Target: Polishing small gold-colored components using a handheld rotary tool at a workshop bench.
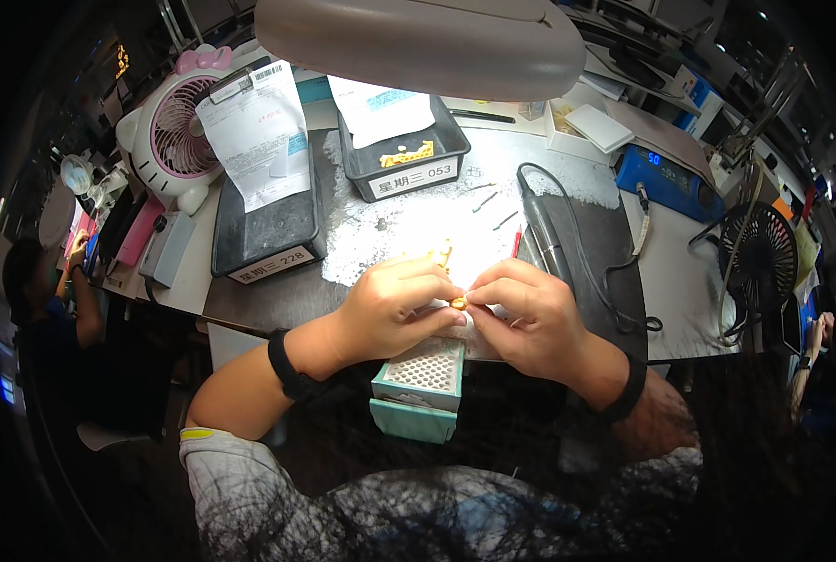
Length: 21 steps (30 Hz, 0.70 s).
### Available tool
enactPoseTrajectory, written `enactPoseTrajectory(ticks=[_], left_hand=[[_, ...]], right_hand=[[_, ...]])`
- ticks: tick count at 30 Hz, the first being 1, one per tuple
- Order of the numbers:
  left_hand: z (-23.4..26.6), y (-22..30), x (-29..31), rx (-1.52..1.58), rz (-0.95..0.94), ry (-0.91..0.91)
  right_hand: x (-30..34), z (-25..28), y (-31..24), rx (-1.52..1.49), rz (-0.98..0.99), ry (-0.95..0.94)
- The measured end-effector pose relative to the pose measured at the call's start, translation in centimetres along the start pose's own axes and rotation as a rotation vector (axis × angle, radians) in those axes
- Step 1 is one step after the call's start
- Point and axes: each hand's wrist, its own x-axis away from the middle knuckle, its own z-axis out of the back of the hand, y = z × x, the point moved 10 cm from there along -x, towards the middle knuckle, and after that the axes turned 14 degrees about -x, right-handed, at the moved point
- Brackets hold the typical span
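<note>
My left hand (401, 302) and my right hand (529, 314) meet over the front edge of the bench. Between their fingertips sits a small gold-coloured rounded piece (458, 303), too small to name surely. The left thumb and index finger pinch it from one side; the right fingertips close on its other side. Just beyond the left fingers, more gold-coloured pieces (443, 253) lie on the bright work surface. Below the hands, a pale green box with a perforated white top (425, 370) juts out from the bench edge.
Two black trays stand behind: one under a clipped paper (259, 140), the other (406, 178) holding gold-coloured pieces (407, 155). A corded handpiece (546, 229) and a red tool (517, 242) lie right. A lamp (418, 47) hangs overhead; a blue control box (666, 178) and fans flank the bench.
</note>
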Motion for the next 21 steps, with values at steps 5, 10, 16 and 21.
enactPoseTrajectory(ticks=[5,10,16,21], left_hand=[[0.2,0.2,-0.1,0.005,-0.016,0.011],[0.2,0.0,0.0,-0.010,0.008,0.019],[1.6,-2.5,0.1,-0.112,0.202,0.119],[1.7,-2.8,-0.1,-0.247,0.207,0.073]], right_hand=[[-0.1,0.0,-0.4,0.019,0.034,0.000],[-0.3,0.4,-0.9,0.022,0.063,0.026],[-0.7,3.6,1.2,0.094,-0.076,0.182],[-0.8,4.3,2.2,0.103,-0.140,0.188]])
